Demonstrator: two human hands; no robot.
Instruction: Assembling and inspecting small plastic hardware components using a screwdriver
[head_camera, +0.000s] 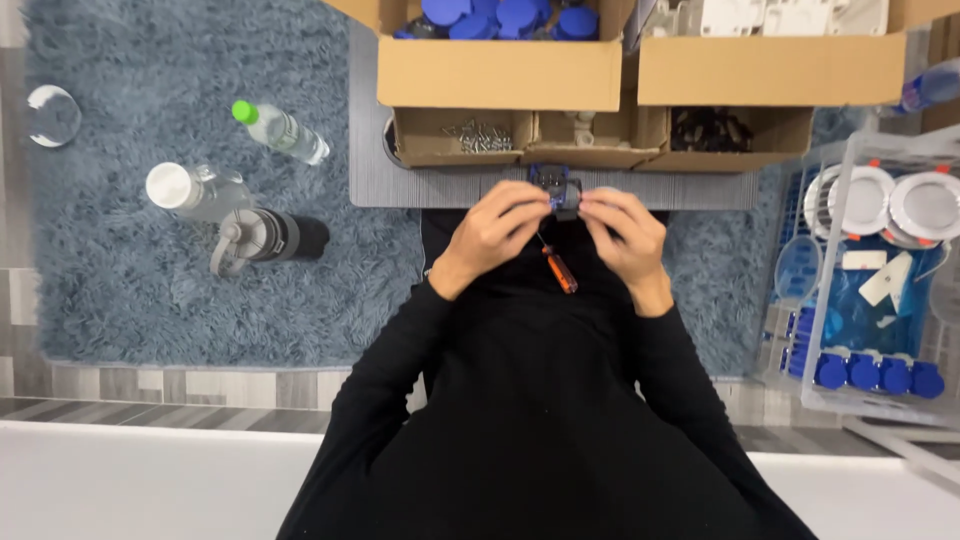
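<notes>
Small black-and-blue part (556, 190) sits between both my hands, just over the near edge of the grey mat (400, 185), in front of the row of small boxes. My left hand (492, 232) is closed on its left side, fingers curled around it. My right hand (625, 235) pinches the right side, fingertips on the part. An orange-handled screwdriver (558, 268) hangs below between the hands, tip up toward the part; can't tell which hand carries it.

Beyond the part: three small cardboard boxes, left one with screws (478, 135), right one with dark pieces (710, 128). Behind them, a big box of blue caps (500, 18) and a box of white parts (770, 15).

Left, on the shaggy blue rug (130, 290): green-capped bottle (280, 130), clear bottle (195, 190), dark flask (265, 238). Right: a clear crate (860, 290) with round white fixtures and blue caps.
</notes>
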